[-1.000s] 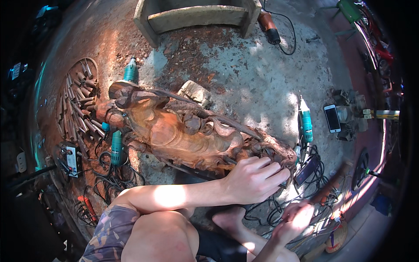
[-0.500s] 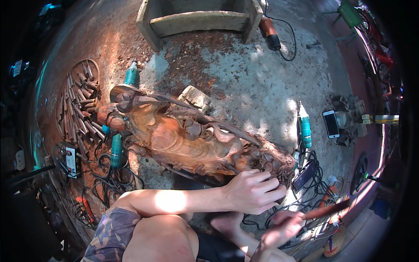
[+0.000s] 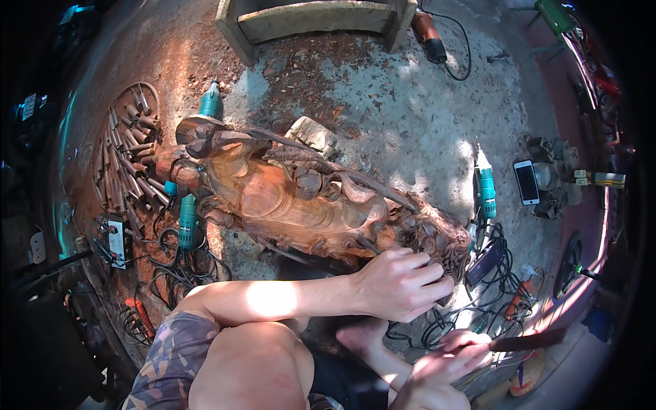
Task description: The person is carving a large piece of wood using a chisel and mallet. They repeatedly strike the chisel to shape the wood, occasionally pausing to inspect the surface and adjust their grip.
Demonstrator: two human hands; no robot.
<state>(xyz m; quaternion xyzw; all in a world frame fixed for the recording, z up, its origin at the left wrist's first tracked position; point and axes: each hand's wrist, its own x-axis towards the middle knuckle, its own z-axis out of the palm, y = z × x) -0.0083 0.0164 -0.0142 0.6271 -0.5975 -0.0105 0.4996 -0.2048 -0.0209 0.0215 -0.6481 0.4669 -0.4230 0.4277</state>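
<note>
A reddish-brown wood carving (image 3: pixel 301 212) with rounded figures and curling relief lies across the ground in front of me. My left hand (image 3: pixel 406 285) is closed around a chisel (image 3: pixel 367 244), its thin dark shaft slanting onto the carving's near edge by the right end. The rest of that tool is mostly hidden by my fingers. Lower right, my right hand (image 3: pixel 447 362) grips a dark wooden mallet (image 3: pixel 526 341) shaped like a flat stick, held apart from the chisel and pointing right.
Many carving gouges (image 3: pixel 130 160) lie in a round tray at left. Teal rotary tools (image 3: pixel 188 222) lie around the carving, with tangled black cables (image 3: pixel 171 273). A phone (image 3: pixel 526 183) lies at right. A wooden bench (image 3: pixel 318 22) and an orange power tool (image 3: pixel 428 37) stand at the back.
My right hand and the mallet have moved slightly right and down and are less blurred. My left hand keeps its place on the carving; the whole view has shifted a little.
</note>
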